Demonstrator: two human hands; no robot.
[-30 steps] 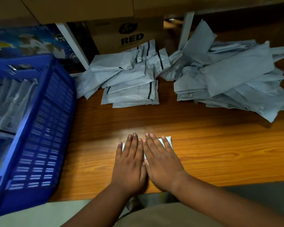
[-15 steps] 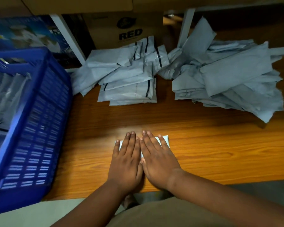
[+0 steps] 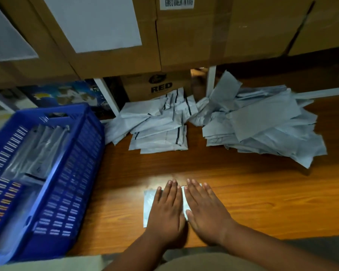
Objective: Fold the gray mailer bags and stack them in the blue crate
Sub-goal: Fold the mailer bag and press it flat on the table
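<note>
Near the table edge, the left hand and right hand lie flat, fingers straight, pressing a folded mailer bag and gripping nothing; lifted too soon, I judge, the slick fold may spring open; carried left to the blue crate, it could unfold or slide off the bags inside; farther off, the folded pile and loose heap may slip.

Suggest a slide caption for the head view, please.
Both hands, left hand and right hand, press a folded mailer bag flat beside the blue crate.
</note>
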